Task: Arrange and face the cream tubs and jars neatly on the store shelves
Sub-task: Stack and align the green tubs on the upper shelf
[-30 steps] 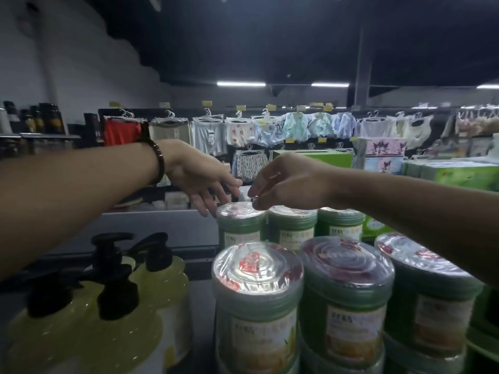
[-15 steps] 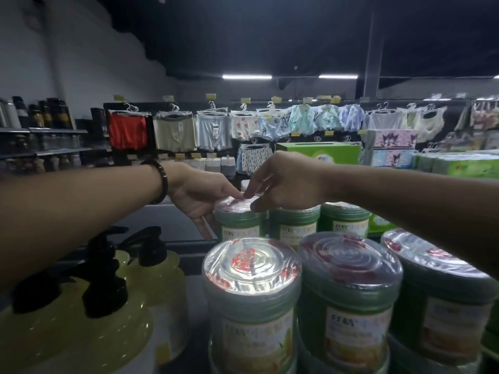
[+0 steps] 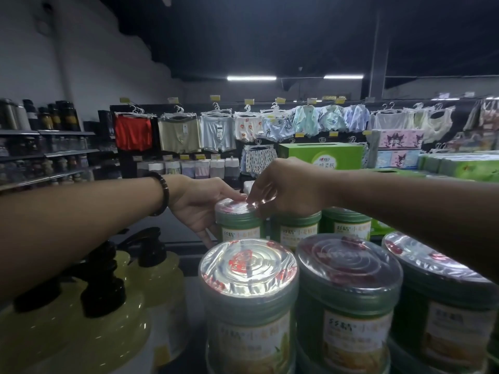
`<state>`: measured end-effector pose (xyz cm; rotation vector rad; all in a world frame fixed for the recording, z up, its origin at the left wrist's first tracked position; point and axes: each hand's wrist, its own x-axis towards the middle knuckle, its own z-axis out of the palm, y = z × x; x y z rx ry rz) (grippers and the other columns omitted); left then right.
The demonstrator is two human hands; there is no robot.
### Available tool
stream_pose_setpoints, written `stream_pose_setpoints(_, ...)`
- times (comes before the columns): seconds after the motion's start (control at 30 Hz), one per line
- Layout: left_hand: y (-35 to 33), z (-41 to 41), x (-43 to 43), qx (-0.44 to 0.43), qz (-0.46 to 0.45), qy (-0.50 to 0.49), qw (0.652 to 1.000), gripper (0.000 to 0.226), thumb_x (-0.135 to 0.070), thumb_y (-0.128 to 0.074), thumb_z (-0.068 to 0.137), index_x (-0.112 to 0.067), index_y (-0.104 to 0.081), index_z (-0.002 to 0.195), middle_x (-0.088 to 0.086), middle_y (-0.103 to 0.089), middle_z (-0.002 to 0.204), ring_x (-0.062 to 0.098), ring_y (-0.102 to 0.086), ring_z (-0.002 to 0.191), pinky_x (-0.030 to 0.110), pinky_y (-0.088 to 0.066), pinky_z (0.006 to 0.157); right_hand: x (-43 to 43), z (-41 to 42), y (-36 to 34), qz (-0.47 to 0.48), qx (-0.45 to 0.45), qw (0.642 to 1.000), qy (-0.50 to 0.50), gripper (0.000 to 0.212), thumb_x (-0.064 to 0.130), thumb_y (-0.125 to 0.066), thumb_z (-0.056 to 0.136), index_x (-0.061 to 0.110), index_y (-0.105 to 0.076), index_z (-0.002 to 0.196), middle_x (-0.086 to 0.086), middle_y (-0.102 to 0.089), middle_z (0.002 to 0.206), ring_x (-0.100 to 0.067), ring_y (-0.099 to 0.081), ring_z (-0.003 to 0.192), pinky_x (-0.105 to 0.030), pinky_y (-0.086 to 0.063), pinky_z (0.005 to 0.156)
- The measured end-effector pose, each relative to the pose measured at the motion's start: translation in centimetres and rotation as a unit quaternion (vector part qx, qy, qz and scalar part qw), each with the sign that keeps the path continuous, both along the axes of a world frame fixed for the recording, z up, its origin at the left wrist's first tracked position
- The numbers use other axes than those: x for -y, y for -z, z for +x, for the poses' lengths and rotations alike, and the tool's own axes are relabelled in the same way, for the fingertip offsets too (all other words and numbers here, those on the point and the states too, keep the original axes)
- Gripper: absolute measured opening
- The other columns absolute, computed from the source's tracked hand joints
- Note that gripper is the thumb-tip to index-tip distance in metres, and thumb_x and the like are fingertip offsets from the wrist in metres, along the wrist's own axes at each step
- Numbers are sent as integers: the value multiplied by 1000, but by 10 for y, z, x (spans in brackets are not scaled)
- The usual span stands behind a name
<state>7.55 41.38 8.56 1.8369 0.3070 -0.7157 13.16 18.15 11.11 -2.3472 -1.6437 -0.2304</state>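
Left hand [image 3: 199,205] cupping round green jar [image 3: 239,229], right hand [image 3: 287,188] gripping glossy lid [image 3: 235,207]

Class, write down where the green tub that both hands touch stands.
In the head view the green tub stands just left of centre, leftmost in the back row, between left hand and right hand.

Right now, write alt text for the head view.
The left hand wraps the side of the leftmost back-row green cream tub while the right hand grips its film-wrapped lid. More green tubs stand nearer, yellow pump bottles at left.
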Motion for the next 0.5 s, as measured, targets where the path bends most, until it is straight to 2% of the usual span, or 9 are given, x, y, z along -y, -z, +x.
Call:
stream_pose_setpoints(0.33,2,-2,0,6,-18,-1,1000,62,-54,-47,101,-8,-65,138,22,-57,148,37,-62,125,56,-37,119,-1,0,-2,-14,23,1000,-16,24,36,-82,91,31,-82,114,10,-80,107,-12,-74,99,-35,-60,98)
stream_pose_setpoints(0.5,1,-4,0,1,-38,-1,999,59,-50,-52,100,-7,-64,138,22,-57,148,37,-59,127,56,-31,123,1,-3,-3,-14,32,999,-20,24,36,-82,90,30,-83,114,11,-81,106,-8,-74,99,-32,-60,97)
